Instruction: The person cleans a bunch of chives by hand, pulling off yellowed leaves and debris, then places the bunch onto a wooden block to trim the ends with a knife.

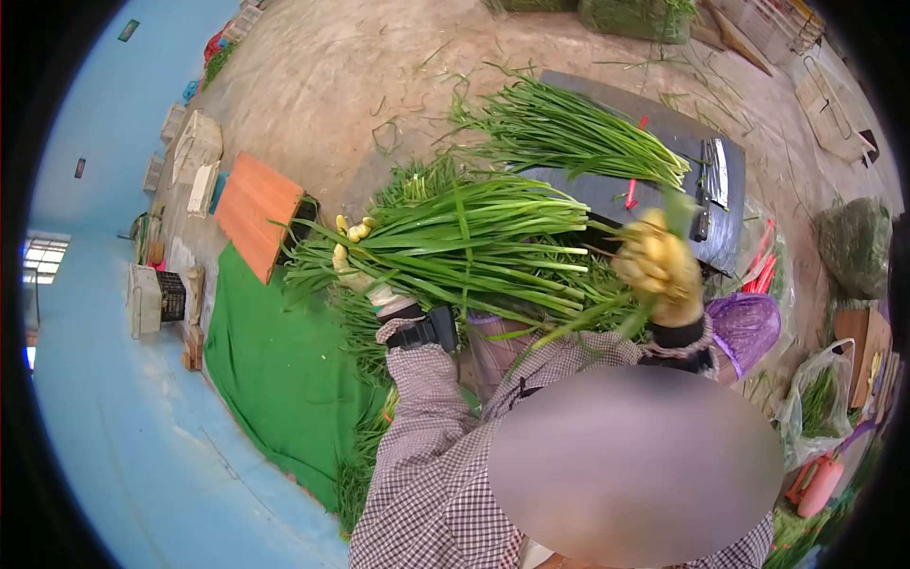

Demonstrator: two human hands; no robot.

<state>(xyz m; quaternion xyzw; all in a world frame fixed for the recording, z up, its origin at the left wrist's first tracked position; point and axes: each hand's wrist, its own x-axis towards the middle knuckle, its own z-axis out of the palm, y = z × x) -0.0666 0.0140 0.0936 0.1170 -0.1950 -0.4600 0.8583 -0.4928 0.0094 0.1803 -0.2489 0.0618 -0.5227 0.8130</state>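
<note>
My left hand (353, 248), in a yellowish glove, is closed around the leafy end of a large bunch of garlic chives (474, 228). The cut stem ends point right. My right hand (661, 264), also gloved and smeared by motion, is a fist to the right of those stem ends. Blurred green chive blades (626, 321) stick out below and above it. Beyond my hands, a second pile of chives (588, 133) lies on a dark board (716, 256). A knife (703, 194) and red ties (632, 192) are on that board, close to my right hand.
More loose chives lie under and around my lap. Left of me are a green cloth (275, 370) and an orange panel (258, 216). A clear bag of greens (817, 398) stands at the right, beside wooden pieces (858, 351). Wrapped green bundles (635, 19) sit at the back.
</note>
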